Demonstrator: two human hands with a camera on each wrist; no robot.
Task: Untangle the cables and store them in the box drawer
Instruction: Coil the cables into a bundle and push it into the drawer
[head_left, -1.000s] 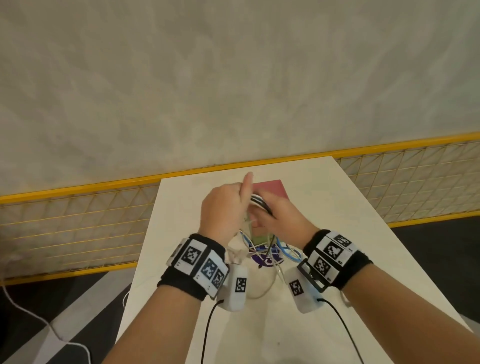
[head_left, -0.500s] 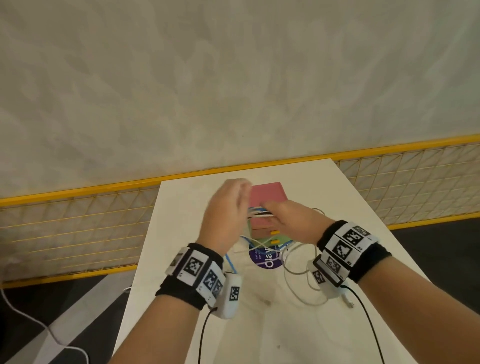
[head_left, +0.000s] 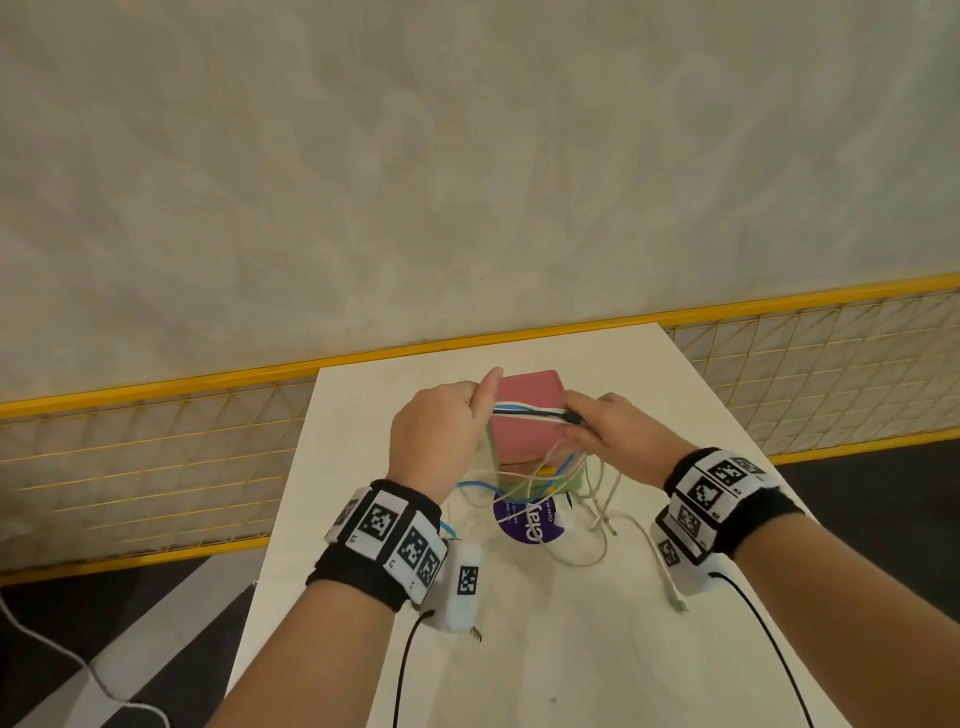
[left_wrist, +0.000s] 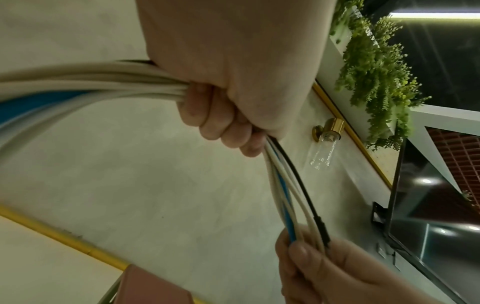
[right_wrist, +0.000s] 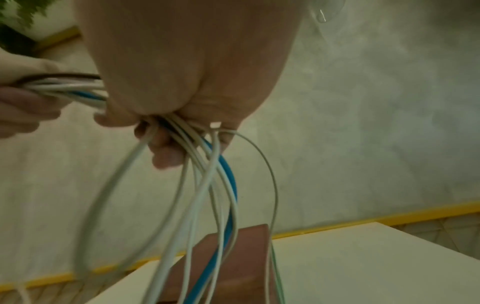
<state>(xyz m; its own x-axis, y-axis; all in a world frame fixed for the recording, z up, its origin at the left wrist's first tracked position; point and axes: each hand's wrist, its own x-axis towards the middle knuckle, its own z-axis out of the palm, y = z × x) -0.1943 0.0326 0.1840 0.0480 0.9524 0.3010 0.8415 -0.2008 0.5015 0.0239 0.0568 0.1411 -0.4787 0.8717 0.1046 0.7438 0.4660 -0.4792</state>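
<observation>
A bundle of white, blue and black cables (head_left: 527, 410) is stretched level between both hands above the pink box (head_left: 524, 431). My left hand (head_left: 441, 436) grips one end in a fist (left_wrist: 221, 115), thumb raised. My right hand (head_left: 608, 431) grips the other end (right_wrist: 166, 131), and loose loops of cable (right_wrist: 207, 205) hang from it over the box. Slack cable (head_left: 587, 519) trails onto the white table (head_left: 363, 467) in front of the box. The box has green and yellow parts at its base; I cannot tell whether its drawer stands out.
A round purple label or lid (head_left: 530, 519) lies on the table just in front of the box. A white plug end (head_left: 675, 597) rests near my right wrist. A yellow-framed mesh fence (head_left: 156, 457) runs behind the table, and a grey wall rises beyond it.
My hands have moved apart, pulling the cable bundle straight and taut over the box. The right hand shifted to the right and the left thumb is raised again.
</observation>
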